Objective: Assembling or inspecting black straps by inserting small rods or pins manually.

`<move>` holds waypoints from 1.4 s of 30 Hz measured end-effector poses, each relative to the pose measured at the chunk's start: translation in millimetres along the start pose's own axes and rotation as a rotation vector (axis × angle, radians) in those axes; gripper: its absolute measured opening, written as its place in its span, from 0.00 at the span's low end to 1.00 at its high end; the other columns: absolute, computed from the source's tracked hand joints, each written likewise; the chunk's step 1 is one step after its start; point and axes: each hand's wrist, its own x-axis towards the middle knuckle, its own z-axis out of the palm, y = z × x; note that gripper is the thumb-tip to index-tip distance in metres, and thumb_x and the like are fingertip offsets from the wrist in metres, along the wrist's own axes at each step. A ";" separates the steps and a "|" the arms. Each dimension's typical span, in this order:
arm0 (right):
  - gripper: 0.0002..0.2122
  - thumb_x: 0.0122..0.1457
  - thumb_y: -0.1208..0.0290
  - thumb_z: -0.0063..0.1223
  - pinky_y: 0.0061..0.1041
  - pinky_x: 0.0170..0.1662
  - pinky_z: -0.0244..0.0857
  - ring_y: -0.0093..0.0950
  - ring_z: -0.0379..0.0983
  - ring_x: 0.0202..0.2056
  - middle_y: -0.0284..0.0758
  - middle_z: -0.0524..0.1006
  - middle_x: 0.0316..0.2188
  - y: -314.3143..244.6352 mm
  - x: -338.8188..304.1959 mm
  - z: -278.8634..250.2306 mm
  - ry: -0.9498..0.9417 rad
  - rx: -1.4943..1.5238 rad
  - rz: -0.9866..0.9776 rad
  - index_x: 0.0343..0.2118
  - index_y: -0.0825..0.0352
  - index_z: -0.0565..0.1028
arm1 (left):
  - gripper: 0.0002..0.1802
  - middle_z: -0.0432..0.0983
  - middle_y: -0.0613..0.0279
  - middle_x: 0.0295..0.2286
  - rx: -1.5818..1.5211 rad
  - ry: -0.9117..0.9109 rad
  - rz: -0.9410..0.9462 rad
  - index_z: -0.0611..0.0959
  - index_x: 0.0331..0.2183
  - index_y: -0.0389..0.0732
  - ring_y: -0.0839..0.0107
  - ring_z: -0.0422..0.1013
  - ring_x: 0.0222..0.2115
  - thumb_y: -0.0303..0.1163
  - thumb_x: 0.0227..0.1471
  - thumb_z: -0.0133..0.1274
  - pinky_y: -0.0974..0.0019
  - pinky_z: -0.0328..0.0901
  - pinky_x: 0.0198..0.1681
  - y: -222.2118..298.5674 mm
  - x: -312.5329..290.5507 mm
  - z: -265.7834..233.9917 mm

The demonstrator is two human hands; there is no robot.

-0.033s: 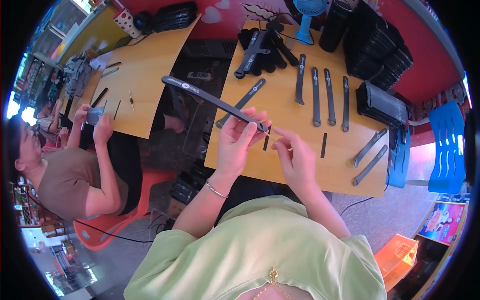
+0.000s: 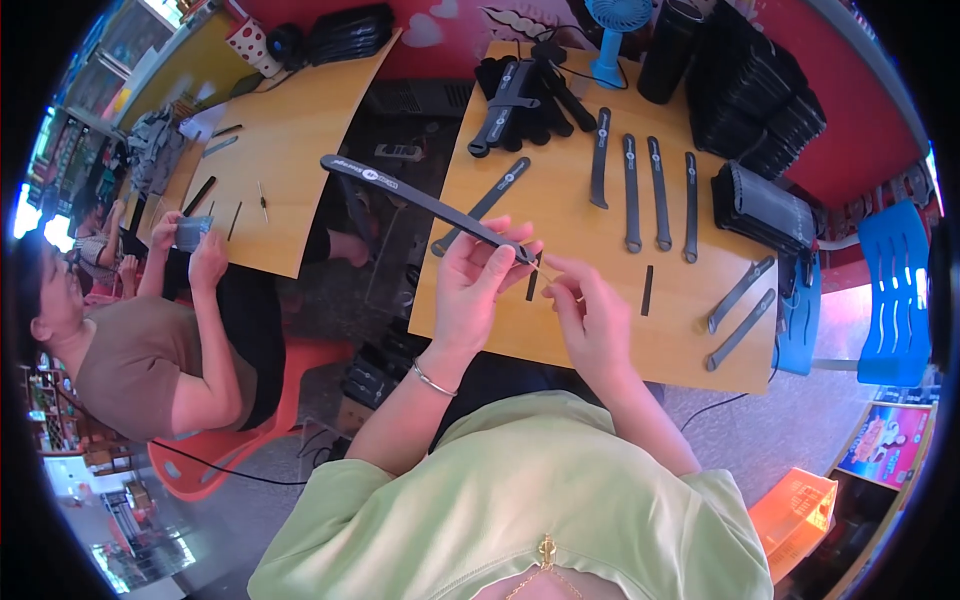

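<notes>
My left hand (image 2: pixel 474 285) is closed on the near end of a long dark strap (image 2: pixel 430 205) with pale print, its far end reaching up to the left past the table edge. Close by on the right, my right hand (image 2: pixel 595 320) pinches a thin yellowish piece (image 2: pixel 543 271) against the strap's near end. What that piece is, I cannot make out. A short black strip (image 2: pixel 531 285) lies on the table between my hands, and another strip (image 2: pixel 648 290) lies right of my right hand. Behind my left hand rests another printed strap (image 2: pixel 503 190).
Several straps, one of them (image 2: pixel 631 195), lie spread over the wooden table (image 2: pixel 580 235). At the back stand a strap pile (image 2: pixel 510 105), a blue fan (image 2: pixel 607 60), a black cylinder (image 2: pixel 670 50) and black stacks (image 2: pixel 755 90). Left, a co-worker (image 2: pixel 160 360) handles a small greyish-blue piece (image 2: pixel 194 232) by another table.
The far end of the strap in my left hand has shifted very slightly. The co-worker's hands and the piece between them have moved a little. My right hand keeps nearly the same place.
</notes>
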 end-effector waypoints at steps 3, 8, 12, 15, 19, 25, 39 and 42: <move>0.13 0.53 0.82 0.50 0.23 0.29 0.68 0.27 0.74 0.27 0.37 0.75 0.26 0.7 -0.7 1.2 0.018 0.063 0.027 0.42 0.64 0.72 | 0.16 0.71 0.49 0.44 0.038 0.002 0.039 0.69 0.47 0.37 0.58 0.71 0.43 0.25 0.55 0.47 0.62 0.69 0.45 -4.3 -1.8 3.1; 0.11 0.52 0.82 0.52 0.22 0.27 0.67 0.27 0.75 0.26 0.37 0.76 0.26 4.8 -0.4 1.1 0.060 0.067 -0.015 0.39 0.65 0.73 | 0.17 0.71 0.48 0.43 0.048 0.008 0.069 0.69 0.46 0.36 0.58 0.71 0.43 0.25 0.54 0.48 0.61 0.68 0.46 -7.8 -1.7 6.5; 0.10 0.51 0.82 0.52 0.23 0.26 0.66 0.28 0.74 0.26 0.37 0.76 0.25 5.3 0.2 -0.7 0.074 0.012 -0.034 0.37 0.65 0.74 | 0.17 0.70 0.48 0.44 0.120 0.018 0.120 0.69 0.46 0.36 0.59 0.71 0.43 0.24 0.53 0.49 0.62 0.68 0.46 -8.3 -2.4 8.8; 0.09 0.51 0.81 0.53 0.23 0.25 0.66 0.29 0.74 0.24 0.36 0.76 0.25 4.5 0.8 -3.4 0.071 -0.039 -0.037 0.36 0.65 0.74 | 0.17 0.69 0.47 0.45 0.286 -0.032 0.253 0.69 0.46 0.34 0.60 0.70 0.44 0.22 0.53 0.49 0.63 0.66 0.47 -10.9 -2.3 6.8; 0.08 0.52 0.80 0.52 0.24 0.25 0.66 0.29 0.73 0.22 0.37 0.75 0.24 5.3 1.3 -2.5 0.073 -0.073 -0.040 0.36 0.66 0.74 | 0.17 0.66 0.48 0.48 0.332 -0.083 0.370 0.70 0.45 0.33 0.66 0.67 0.47 0.19 0.52 0.48 0.67 0.63 0.50 -15.2 -3.9 7.8; 0.06 0.59 0.77 0.45 0.13 0.18 0.55 0.14 0.62 0.16 0.31 0.74 0.23 4.2 3.0 5.7 -0.068 0.495 0.423 0.38 0.68 0.71 | 0.15 0.64 0.44 0.49 0.415 -0.080 0.431 0.68 0.45 0.33 0.63 0.66 0.48 0.19 0.54 0.45 0.65 0.62 0.51 -16.4 -0.2 7.8; 0.06 0.61 0.73 0.43 0.10 0.18 0.47 0.11 0.54 0.16 0.29 0.72 0.23 7.1 5.9 33.2 -0.081 1.174 0.633 0.39 0.68 0.69 | 0.12 0.63 0.43 0.49 0.510 -0.059 0.584 0.66 0.44 0.36 0.58 0.64 0.50 0.22 0.56 0.41 0.61 0.60 0.52 -17.5 5.1 -3.5; 0.06 0.61 0.75 0.43 0.10 0.19 0.50 0.11 0.56 0.17 0.29 0.73 0.24 12.4 5.1 40.1 0.003 0.820 0.422 0.39 0.69 0.69 | 0.12 0.62 0.44 0.50 0.357 -0.018 0.390 0.67 0.44 0.36 0.58 0.64 0.51 0.21 0.56 0.40 0.61 0.61 0.52 -10.0 5.5 2.9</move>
